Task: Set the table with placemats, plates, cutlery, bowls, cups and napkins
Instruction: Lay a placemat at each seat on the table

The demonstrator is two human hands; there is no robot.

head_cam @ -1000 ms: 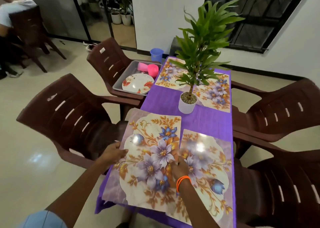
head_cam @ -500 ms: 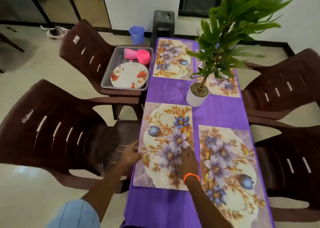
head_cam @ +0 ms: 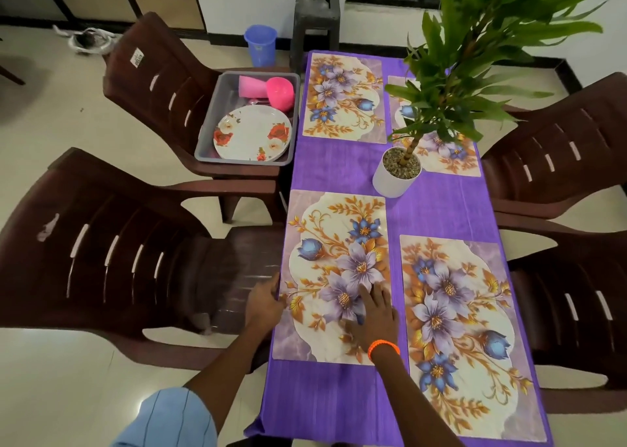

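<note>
Several floral placemats lie on the purple tablecloth (head_cam: 441,209). The near-left placemat (head_cam: 336,243) lies flat under my right hand (head_cam: 373,314), whose straight fingers press on it. My left hand (head_cam: 264,299) touches that mat's left edge at the table's side. Another placemat (head_cam: 461,331) lies at the near right, one (head_cam: 342,97) at the far left, and one (head_cam: 451,155) at the far right, partly hidden by the plant. A grey tray (head_cam: 207,138) on the far-left chair holds a flowered plate (head_cam: 252,134) and pink cups (head_cam: 280,92).
A potted plant (head_cam: 397,175) stands mid-table between the mats. Brown plastic chairs (head_cam: 101,250) flank both long sides of the table. On the floor beyond the table are a blue cup (head_cam: 260,44) and a dark stool (head_cam: 315,12).
The near-left placemat has been slid and turned square on the table, apart from the near-right mat it overlapped. Both hands stay on it. My view has tipped downward.
</note>
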